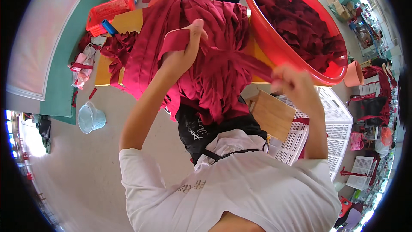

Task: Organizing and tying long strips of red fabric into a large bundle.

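A big heap of dark red fabric strips (148, 62) covers the table in front of me and hangs over its near edge onto my lap. My left hand (185, 53) is over the middle of the heap, thumb up, with a folded fabric strip (176, 42) held across the palm. Out to the right, my right hand (294, 83) is closed on the end of another dark red strip (256, 65). That strip stretches from the heap to the fingers; motion blurs both hand and strip. Whether the two hands hold one and the same strip, I cannot tell.
A large red tub (283, 45) full of dark red strips stands at the right. Beneath my right arm are white perforated crates (337, 124) and a wooden stool (272, 114). At left are a red basket (96, 13), a blue tube (109, 27) and a pale blue bucket (91, 118).
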A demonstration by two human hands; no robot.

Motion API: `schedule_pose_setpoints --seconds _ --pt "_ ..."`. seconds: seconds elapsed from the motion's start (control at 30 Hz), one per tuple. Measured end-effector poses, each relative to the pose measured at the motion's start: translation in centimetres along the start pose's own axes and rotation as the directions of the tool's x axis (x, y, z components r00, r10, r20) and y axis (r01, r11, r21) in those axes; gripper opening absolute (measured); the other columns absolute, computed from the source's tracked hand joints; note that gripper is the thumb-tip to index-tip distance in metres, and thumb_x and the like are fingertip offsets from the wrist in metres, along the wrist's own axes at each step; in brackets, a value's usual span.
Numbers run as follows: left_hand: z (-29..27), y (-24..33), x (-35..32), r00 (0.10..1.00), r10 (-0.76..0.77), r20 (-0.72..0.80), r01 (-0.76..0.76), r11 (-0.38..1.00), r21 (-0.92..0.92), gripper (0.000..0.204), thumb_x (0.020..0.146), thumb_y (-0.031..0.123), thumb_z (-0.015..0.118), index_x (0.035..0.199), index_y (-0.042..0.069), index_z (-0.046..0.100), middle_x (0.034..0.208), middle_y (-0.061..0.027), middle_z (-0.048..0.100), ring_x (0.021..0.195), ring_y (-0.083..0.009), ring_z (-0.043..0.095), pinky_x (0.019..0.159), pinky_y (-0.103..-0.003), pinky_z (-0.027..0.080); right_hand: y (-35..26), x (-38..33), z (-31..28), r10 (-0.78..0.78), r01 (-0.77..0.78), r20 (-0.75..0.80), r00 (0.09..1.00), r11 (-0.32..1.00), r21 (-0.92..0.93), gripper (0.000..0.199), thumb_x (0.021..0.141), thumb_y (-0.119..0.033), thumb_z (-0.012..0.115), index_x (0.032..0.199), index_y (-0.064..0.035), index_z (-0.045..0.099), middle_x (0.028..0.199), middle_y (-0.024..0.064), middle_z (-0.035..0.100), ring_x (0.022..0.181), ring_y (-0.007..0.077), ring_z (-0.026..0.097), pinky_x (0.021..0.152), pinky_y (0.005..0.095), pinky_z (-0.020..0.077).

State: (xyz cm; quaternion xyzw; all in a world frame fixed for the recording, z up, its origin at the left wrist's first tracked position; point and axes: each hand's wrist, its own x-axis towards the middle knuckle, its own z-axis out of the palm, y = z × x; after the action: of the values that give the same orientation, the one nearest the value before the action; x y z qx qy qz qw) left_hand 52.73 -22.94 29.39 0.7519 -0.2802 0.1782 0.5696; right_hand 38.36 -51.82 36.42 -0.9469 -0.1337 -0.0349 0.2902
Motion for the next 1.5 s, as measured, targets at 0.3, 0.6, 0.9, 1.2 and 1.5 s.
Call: schedule_pose_setpoints --seconds 0.3,0.6,0.9,1.2,1.5 --pt "-1.7 -6.3 -1.1 0.991 0.128 0.042 -0.105 0.536 0.837 0.059 0.098 0.034 0.051 0.045 0.011 0.048 0.048 -0.0116 0.054 0.046 -0.0313 0.056 0.048 -0.046 0.044 18.2 -11.2 4.8 0.333 -0.342 -0.133 0.933 0.716 -0.608 0.025 0.096 -0.027 0.052 0.094 -0.0042 0.063 0.065 0.0211 0.062 0.064 0.0412 0.063 0.059 0.0516 0.0494" --pt "-4.4 -14.2 -6.9 0.978 -0.008 -0.208 0.201 0.295 0.934 0.05 0.094 0.041 0.052 0.058 0.009 0.067 0.05 -0.0153 0.058 0.054 -0.0365 0.064 0.051 -0.043 0.05 24.2 -12.8 9.4 0.432 -0.531 -0.309 0.847 0.69 -0.491 0.027 0.093 -0.021 0.055 0.116 -0.0137 0.068 0.072 0.0226 0.064 0.065 0.0408 0.064 0.059 0.0517 0.0494" --pt "-1.3 -4.0 -10.1 0.889 -0.373 0.264 0.294 0.909 0.295 0.066 0.085 0.028 0.076 0.139 0.003 0.049 0.094 -0.0115 0.066 0.084 -0.0262 0.064 0.075 -0.038 0.052 12.9 -10.3 13.8 0.325 -0.333 -0.282 0.903 0.943 0.018 0.051 0.084 -0.021 0.073 0.126 -0.0007 0.052 0.115 0.0204 0.06 0.109 0.0356 0.06 0.092 0.0419 0.0484" --pt "-0.4 -2.4 -7.1 0.702 -0.566 0.432 0.015 0.618 0.786 0.032 0.089 0.031 0.068 0.09 -0.001 0.062 0.095 -0.0145 0.064 0.088 -0.0261 0.063 0.072 -0.036 0.047 8.2 2.4 13.5 0.06 -0.069 -0.049 0.997 0.977 -0.203 0.032 0.09 -0.027 0.063 0.103 0.0014 0.06 0.104 0.0207 0.062 0.095 0.0363 0.06 0.084 0.0417 0.0489" --pt "2.9 -1.8 -4.7 0.738 -0.542 0.402 0.664 0.481 -0.572 0.034 0.103 0.028 0.049 0.112 -0.001 0.065 0.121 -0.0133 0.066 0.125 -0.0214 0.051 0.107 -0.034 0.035 7.5 3.9 11.4 0.278 -0.342 0.205 0.938 0.668 0.661 0.029 0.1 -0.027 0.055 0.085 -0.0014 0.057 0.067 0.0042 0.053 0.061 0.0172 0.056 0.059 0.0324 0.0437"
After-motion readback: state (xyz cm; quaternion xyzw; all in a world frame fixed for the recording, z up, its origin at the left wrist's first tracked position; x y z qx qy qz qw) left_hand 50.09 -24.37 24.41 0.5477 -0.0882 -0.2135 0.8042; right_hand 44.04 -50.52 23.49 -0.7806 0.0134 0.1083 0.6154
